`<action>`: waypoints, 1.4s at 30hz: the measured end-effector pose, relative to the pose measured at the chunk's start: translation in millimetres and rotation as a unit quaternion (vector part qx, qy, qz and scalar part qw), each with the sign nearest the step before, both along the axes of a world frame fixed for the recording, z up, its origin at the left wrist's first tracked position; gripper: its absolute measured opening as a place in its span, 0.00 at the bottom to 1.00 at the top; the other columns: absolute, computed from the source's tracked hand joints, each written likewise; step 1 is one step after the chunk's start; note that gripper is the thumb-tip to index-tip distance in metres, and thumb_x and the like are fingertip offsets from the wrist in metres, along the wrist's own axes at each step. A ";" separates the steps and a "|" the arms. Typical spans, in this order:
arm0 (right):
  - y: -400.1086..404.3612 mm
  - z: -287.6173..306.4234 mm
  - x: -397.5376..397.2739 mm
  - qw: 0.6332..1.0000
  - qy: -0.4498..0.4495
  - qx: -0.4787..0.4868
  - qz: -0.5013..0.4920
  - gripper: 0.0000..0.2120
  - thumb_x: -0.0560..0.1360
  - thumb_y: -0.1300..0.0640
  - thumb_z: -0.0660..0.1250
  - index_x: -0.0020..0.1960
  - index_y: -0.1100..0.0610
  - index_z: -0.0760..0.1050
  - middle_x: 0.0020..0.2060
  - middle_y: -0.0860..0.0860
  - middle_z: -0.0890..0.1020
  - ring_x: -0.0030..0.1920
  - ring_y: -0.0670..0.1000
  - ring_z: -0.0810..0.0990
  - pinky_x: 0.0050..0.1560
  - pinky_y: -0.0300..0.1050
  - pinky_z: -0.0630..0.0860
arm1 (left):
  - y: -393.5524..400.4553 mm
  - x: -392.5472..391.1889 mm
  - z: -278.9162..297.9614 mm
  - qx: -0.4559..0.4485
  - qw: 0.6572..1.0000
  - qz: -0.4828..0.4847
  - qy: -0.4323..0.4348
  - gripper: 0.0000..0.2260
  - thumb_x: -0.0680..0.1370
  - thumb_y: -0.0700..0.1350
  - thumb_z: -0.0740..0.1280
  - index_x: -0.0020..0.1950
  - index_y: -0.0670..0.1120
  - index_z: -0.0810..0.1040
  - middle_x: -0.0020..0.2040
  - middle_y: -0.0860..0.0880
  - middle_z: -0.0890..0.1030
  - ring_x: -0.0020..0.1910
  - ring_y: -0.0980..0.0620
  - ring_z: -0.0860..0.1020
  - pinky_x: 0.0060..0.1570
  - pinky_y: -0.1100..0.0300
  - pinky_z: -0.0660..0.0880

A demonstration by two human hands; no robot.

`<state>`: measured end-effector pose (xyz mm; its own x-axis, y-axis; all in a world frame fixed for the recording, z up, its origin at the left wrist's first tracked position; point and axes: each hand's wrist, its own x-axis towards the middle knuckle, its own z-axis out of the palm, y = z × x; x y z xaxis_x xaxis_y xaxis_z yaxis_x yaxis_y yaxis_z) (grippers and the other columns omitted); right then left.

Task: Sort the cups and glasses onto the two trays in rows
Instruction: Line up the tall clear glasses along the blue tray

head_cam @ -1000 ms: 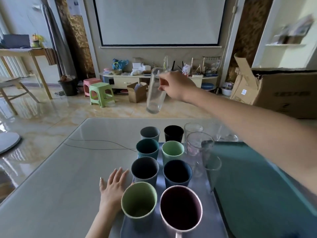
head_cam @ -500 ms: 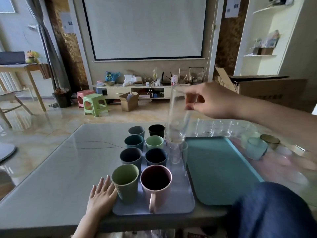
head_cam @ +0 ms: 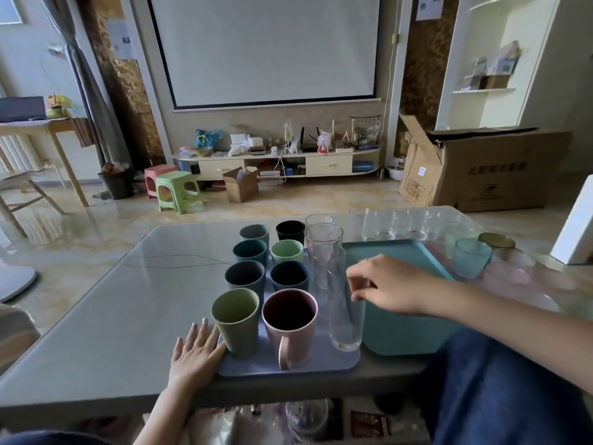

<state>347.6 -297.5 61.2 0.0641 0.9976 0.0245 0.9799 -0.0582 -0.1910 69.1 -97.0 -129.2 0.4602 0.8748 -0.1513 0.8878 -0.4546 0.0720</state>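
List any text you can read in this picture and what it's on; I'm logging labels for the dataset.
None is legible.
Large cardboard box: dark characters on its front, too blurred to read.
Same box, left side: a small white sticker and printed lines, too small.
Papers on the wall: print too small.
Cups, glasses and the two trays: no lettering visible.

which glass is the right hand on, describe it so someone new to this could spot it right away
Start at the lavender tray, the one holding two rows of coloured cups. Along its right edge, next to the teal tray, runs a row of clear glasses. It is the tall clear glass nearest the person, beside the pink mug, with the right hand at its rim.
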 end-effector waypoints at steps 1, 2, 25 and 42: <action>2.0 -6.2 -0.8 1.000 -0.004 -0.006 -0.001 0.15 0.75 0.55 0.67 0.33 0.48 0.66 0.38 0.46 0.78 0.42 0.49 0.76 0.45 0.49 0.75 | 0.0 0.2 -0.3 0.001 1.000 0.002 -0.002 0.24 0.83 0.55 0.42 0.78 0.54 0.40 0.78 0.49 0.38 0.77 0.48 0.39 0.76 0.50 0.40; 4.0 -11.9 -1.4 1.000 -0.005 -0.008 0.000 0.13 0.75 0.54 0.67 0.35 0.49 0.67 0.40 0.49 0.79 0.43 0.51 0.77 0.46 0.50 0.75 | 0.2 0.2 -1.1 0.006 1.000 0.001 -0.002 0.24 0.83 0.55 0.42 0.78 0.55 0.40 0.79 0.49 0.39 0.77 0.47 0.39 0.76 0.50 0.40; -55.5 -123.4 -25.5 0.934 0.242 0.117 -0.235 0.12 0.79 0.50 0.60 0.39 0.54 0.68 0.27 0.51 0.77 0.22 0.48 0.77 0.28 0.46 0.75 | -3.3 0.9 5.6 0.007 1.000 -0.010 -0.004 0.23 0.82 0.56 0.46 0.77 0.59 0.47 0.79 0.48 0.41 0.78 0.46 0.40 0.76 0.48 0.42; -3.7 -167.5 -55.5 0.809 0.395 0.126 -0.416 0.08 0.79 0.56 0.62 0.43 0.59 0.70 0.38 0.56 0.83 0.24 0.46 0.81 0.21 0.34 0.70 | -3.6 0.3 0.4 0.041 0.999 -0.004 -0.018 0.20 0.83 0.54 0.47 0.76 0.61 0.53 0.79 0.48 0.44 0.78 0.46 0.42 0.76 0.48 0.44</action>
